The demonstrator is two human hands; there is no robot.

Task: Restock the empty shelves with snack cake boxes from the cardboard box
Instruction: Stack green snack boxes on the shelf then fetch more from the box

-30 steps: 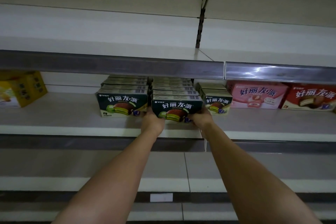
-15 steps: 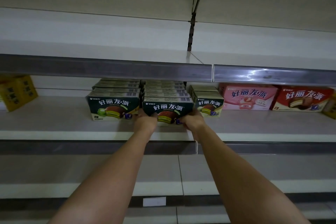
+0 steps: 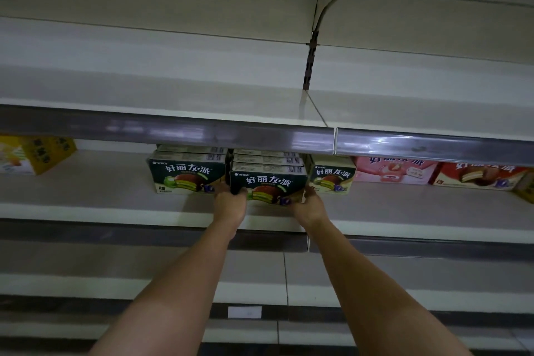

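**On the middle shelf: both hands on the front green box**

On the middle shelf (image 3: 86, 211), both hands hold one dark green snack cake box (image 3: 268, 183). It sits at the front of the centre row, base on or just above the shelf surface; cannot tell which. Left hand (image 3: 229, 205) grips the lower left corner of the box, fingers curled round the side. Right hand (image 3: 309, 205) grips the lower right corner the same way, thumb against the front edge. Both forearms reach up from the bottom of the frame.

More green boxes line up behind the held one, barcoded tops visible. Second row of green boxes (image 3: 186, 175) stands just beside it on the left, front box set slightly further back. Paler green box (image 3: 332, 175) stands just beside it on the right. Further right on the same shelf: pink box (image 3: 396, 172), then red box (image 3: 476, 176). Yellow box (image 3: 34, 153) sits well apart at the far left, angled.

Upper shelf rail (image 3: 173, 131) cuts off the tops of the rows. White label tag (image 3: 244, 312) sits on a lower shelf edge.
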